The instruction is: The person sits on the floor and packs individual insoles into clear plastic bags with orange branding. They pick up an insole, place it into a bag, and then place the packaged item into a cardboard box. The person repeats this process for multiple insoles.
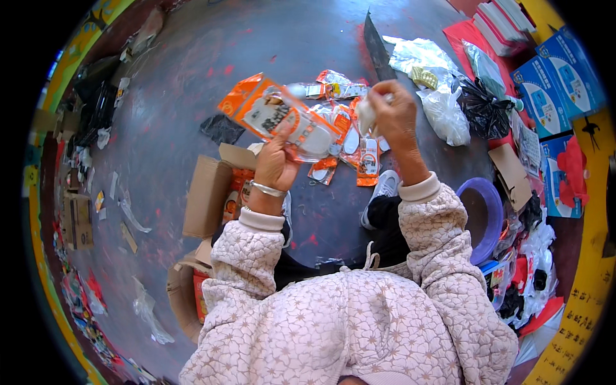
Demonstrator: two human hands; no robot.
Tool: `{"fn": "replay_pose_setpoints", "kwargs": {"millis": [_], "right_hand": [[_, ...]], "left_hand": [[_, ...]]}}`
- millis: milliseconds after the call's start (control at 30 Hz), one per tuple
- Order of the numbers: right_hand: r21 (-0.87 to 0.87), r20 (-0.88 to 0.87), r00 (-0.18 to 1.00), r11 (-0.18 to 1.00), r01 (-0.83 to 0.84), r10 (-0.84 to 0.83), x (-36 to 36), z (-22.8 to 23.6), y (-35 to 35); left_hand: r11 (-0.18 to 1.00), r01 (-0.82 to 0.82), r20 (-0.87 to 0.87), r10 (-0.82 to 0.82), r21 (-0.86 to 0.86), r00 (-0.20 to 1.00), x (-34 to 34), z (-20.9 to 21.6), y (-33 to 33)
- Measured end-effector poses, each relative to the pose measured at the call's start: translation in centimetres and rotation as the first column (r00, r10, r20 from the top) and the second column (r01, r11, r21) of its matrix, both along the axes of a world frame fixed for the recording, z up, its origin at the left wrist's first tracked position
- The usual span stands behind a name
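My left hand point(276, 165), with a silver bangle at the wrist, grips the lower edge of an orange packet point(253, 108). White shapes that look like insoles show through its clear front. My right hand point(398, 119) is raised to the right of it, fingers pinched round a crumpled white item point(366, 117); motion blurs it, so I cannot tell its kind. Below and between my hands, several similar orange-and-white packets point(368, 162) lie in a loose pile on the floor.
An open cardboard box point(206, 196) with orange packets stands left of my legs. To the right are a purple basin point(493, 221), a black plastic bag point(486, 109), white plastic bags point(444, 115) and blue boxes point(544, 96). A long dark blade-shaped strip point(377, 48) lies beyond the pile.
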State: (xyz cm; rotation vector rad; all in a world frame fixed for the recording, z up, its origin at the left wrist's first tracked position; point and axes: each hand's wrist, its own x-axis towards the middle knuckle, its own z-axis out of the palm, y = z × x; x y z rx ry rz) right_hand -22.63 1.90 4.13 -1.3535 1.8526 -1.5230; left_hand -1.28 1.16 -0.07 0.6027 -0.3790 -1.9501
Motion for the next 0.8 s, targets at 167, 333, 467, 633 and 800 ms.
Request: {"fn": "replay_pose_setpoints", "kwargs": {"millis": [167, 333, 467, 633, 800], "right_hand": [[-0.311, -0.016, 0.984, 0.934, -0.175, 0.179, 6.1, 0.1, 0.1], [-0.234, -0.635, 0.692, 0.769, -0.595, 0.342, 9.6, -2.3, 3.1], [-0.040, -0.601, 0.674, 0.825, -0.563, 0.430, 5.8, -1.9, 2.9], [-0.139, -0.258, 0.966, 0.990, -0.018, -0.018, -0.1, -0.3, 1.0], [-0.305, -0.263, 0.943, 0.910, -0.281, 0.203, 4.3, 0.9, 1.4]], "left_hand": [[0.989, 0.134, -0.104, -0.127, 0.058, 0.986, -2.4, 0.1, 1.3], [0.949, 0.293, -0.345, -0.238, 0.119, 0.908, 0.9, -2.3, -0.8], [0.985, 0.085, -0.228, -0.049, 0.150, 0.972, 0.2, -0.4, -0.3], [0.997, 0.008, 0.027, -0.010, 0.076, 1.000, -0.5, 0.9, 0.0], [0.973, 0.230, -0.045, -0.228, 0.032, 0.973, -1.7, 0.4, 1.0]]}}
